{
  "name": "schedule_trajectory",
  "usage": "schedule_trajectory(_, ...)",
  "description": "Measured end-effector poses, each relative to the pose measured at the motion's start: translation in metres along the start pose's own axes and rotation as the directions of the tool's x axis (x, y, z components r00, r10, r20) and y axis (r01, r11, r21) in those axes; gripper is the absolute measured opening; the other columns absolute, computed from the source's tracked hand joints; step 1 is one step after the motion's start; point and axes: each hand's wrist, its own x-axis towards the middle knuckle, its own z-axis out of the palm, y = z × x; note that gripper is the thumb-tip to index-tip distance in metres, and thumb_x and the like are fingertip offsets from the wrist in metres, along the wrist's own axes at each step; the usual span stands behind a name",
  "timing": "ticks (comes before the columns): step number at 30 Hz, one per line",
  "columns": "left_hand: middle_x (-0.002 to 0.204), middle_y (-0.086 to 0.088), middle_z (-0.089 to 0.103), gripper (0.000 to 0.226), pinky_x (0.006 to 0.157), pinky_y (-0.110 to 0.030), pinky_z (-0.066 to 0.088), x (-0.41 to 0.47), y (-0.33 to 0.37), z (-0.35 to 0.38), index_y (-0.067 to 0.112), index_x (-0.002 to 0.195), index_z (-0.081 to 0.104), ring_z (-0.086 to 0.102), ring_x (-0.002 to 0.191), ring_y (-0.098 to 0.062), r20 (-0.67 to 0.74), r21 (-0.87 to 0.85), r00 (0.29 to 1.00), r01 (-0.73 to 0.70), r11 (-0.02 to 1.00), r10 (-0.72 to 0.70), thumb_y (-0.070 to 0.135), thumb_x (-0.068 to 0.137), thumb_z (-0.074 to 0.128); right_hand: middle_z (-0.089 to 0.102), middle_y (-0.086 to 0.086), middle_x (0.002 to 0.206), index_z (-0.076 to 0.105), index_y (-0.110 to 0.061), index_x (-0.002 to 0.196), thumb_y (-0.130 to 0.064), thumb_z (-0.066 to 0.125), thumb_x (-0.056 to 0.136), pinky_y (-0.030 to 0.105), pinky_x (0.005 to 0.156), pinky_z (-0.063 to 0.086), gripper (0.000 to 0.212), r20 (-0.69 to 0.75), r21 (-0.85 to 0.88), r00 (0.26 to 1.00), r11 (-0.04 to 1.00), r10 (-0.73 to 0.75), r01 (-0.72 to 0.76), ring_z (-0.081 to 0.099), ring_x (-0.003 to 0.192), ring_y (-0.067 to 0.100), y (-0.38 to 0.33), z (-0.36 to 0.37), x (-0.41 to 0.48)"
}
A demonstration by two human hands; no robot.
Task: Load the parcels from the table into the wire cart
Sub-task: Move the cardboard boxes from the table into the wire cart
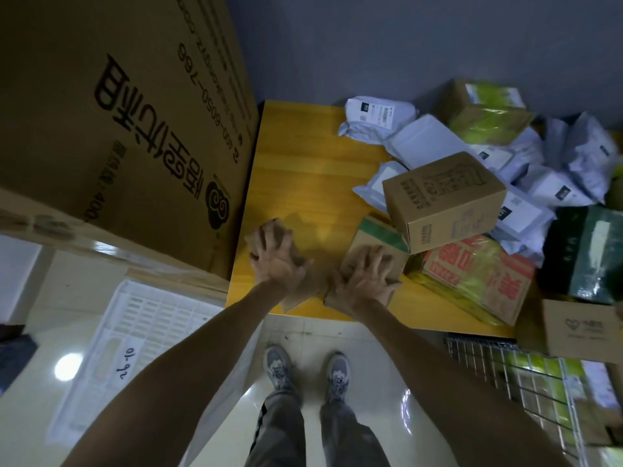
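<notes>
Nearest: shoes on glossy floor. White crate lies on the floor to the left. Cart is low right, just beside the table corner, w/ yellow-green packs seen thru the wire & a tan carton over its far edge.

Both arms reach fwd to the table's near edge. Left hand is on top of a small box, fingers spread & clawed over it, thumb on the left side. Right hand is on the green-tape box just beside, fingers splayed & bent down onto the top, thumb at the near-left edge.

Obstacles: a big carton w/ black print stands tight against the table's left edge, nr the left hand. A printed box sits tilted on the far-right corner of the green-tape box. A red-print box touches its right side.

Farther: dark green box, heap of white bags, one more box by the grey wall.
</notes>
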Motion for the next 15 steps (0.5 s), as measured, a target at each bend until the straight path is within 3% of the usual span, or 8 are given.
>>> schedule_trajectory(3,0.163,-0.003,-0.001,0.079,0.116,-0.062,0.018,0.011,-0.012,0.001,0.034,0.146,0.038,-0.009,0.15,-0.028,-0.008,-0.02,0.99,-0.139,0.99,0.139,0.051,0.078,0.074,-0.008,0.009,0.162,-0.001,-0.021,0.157,-0.068,0.04,0.09,0.071,0.107,0.019,0.091,-0.018,-0.109,0.983,0.977,-0.184,0.181,-0.004,0.147,0.04,0.001,0.001,0.004)
schedule_trajectory(6,0.162,-0.003,0.008,0.084,0.115,-0.06,0.022,0.017,-0.024,-0.002,0.033,0.146,0.039,-0.002,0.149,-0.028,-0.034,0.037,0.975,-0.218,0.975,0.219,0.053,0.074,0.076,-0.003,0.007,0.162,0.009,-0.025,0.156,-0.065,0.053,0.086,0.07,0.109,0.018,0.092,-0.003,-0.138,0.943,0.934,-0.333,0.329,-0.004,0.148,0.038,0.003,0.0,0.015)
schedule_trajectory(10,0.155,-0.006,0.017,0.084,0.113,-0.058,0.026,0.012,-0.033,-0.011,0.034,0.148,0.033,0.007,0.146,-0.033,-0.072,0.174,0.99,-0.107,0.979,0.121,0.063,0.077,0.067,-0.005,0.005,0.163,0.004,-0.031,0.156,-0.067,0.052,0.084,0.073,0.108,0.014,0.094,-0.003,-0.189,0.937,0.92,-0.35,0.343,-0.008,0.148,0.038,0.006,-0.001,0.024)
schedule_trajectory(15,0.163,-0.004,0.002,0.086,0.108,-0.061,0.031,0.0,-0.029,-0.009,0.034,0.155,0.021,-0.01,0.15,-0.031,-0.019,0.048,0.999,-0.027,0.998,0.028,0.058,0.084,0.064,-0.009,0.002,0.163,-0.004,-0.035,0.156,-0.083,0.042,0.079,0.073,0.106,0.021,0.102,-0.05,-0.213,0.938,0.921,-0.343,0.326,-0.003,0.148,0.038,0.01,0.009,0.024)
